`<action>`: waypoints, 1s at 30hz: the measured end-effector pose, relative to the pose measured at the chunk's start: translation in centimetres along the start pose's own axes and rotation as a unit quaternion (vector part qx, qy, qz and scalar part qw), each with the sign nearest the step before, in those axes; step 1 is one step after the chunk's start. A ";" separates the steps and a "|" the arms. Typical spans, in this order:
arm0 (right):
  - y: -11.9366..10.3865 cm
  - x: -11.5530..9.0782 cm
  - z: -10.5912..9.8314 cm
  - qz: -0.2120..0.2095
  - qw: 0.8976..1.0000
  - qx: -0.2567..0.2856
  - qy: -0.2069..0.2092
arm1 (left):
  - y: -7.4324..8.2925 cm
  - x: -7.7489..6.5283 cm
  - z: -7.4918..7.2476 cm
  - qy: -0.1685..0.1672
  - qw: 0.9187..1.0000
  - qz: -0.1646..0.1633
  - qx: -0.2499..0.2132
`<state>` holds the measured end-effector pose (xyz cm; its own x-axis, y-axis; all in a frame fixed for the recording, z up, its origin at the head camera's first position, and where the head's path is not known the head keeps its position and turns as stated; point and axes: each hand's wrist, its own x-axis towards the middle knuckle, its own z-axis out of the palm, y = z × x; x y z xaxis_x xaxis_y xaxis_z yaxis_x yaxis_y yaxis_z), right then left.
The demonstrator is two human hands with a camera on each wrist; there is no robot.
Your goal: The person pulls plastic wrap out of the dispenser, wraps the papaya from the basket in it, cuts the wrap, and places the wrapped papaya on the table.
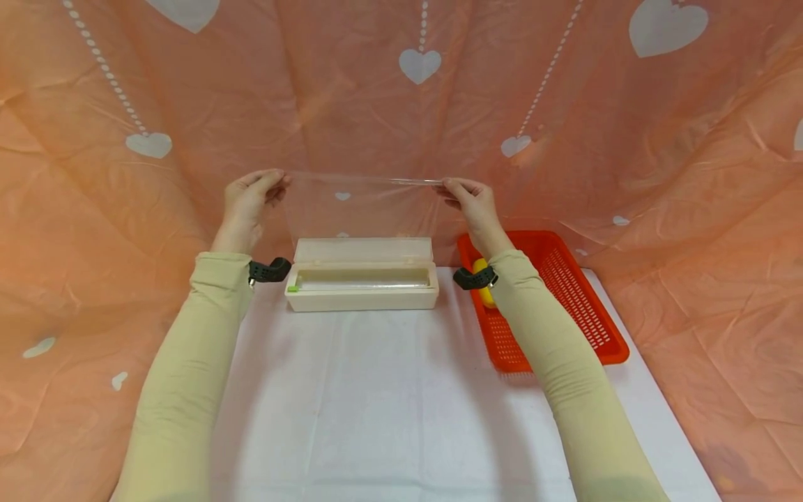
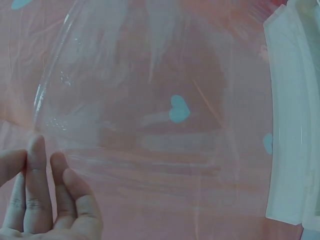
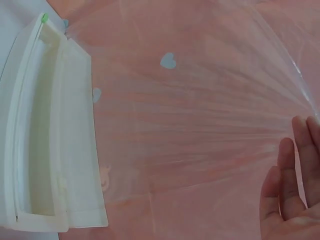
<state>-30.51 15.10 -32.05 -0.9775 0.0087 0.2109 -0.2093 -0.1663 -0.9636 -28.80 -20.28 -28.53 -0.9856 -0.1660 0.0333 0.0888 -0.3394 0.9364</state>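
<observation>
Plastic film (image 1: 364, 209) stretches, pinched by my left hand (image 1: 249, 200) and right hand (image 1: 473, 207) (only the head view shows the red basket (image 1: 574, 296)).

i count one bare left hand (image 1: 246, 206) and one bare right hand (image 1: 475, 210), two pale yellow-green fabric sleeves (image 1: 182, 390) and two black wristbands (image 1: 270, 270). i see one sheet of clear plastic film (image 1: 364, 209), one long white box (image 1: 362, 301) with one white lid (image 1: 364, 249) and one green tab (image 1: 293, 288), one red perforated plastic basket (image 1: 580, 296) at right, and one yellow thing (image 1: 488, 296), partly hidden, inside.
</observation>
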 end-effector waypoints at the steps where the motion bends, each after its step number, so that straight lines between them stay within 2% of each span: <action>1: 0.0 -0.1 0.0 0.002 1.000 0.000 0.000 | 0.1 -0.1 0.0 0.001 1.000 -0.007 0.006; 4: 0.0 -0.3 0.1 0.010 1.000 -0.002 -0.002 | 0.3 -0.5 -0.3 -0.001 1.000 -0.027 0.016; 11: -0.4 -1.0 0.3 0.042 0.999 0.012 0.007 | 0.3 -1.2 -0.7 -0.020 0.998 -0.045 0.026; 13: -0.6 -1.5 0.4 0.048 0.998 0.022 0.016 | 0.3 -1.5 -0.9 -0.024 0.998 -0.053 0.013; 17: -0.8 -3.3 1.0 0.058 0.997 0.038 0.033 | -0.1 -2.4 -1.2 -0.033 0.998 -0.044 -0.026; 20: -0.8 -4.9 1.4 0.065 0.996 0.046 0.044 | -0.5 -3.6 -1.8 -0.052 0.997 -0.034 -0.051; 25: -0.6 -7.9 1.7 0.064 0.995 0.053 0.061 | -1.0 -6.3 -3.2 -0.097 0.990 -0.043 -0.097; 30: 0.1 -11.5 1.5 0.046 0.995 0.047 0.078 | -1.8 -9.2 -4.1 -0.117 0.984 -0.049 -0.124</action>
<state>-19.30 13.45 -34.34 -0.9862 0.1402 0.0883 -0.1233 -0.2643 -0.9565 -19.31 -21.93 -32.00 -0.9949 0.0864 0.0529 -0.0051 -0.5643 0.8255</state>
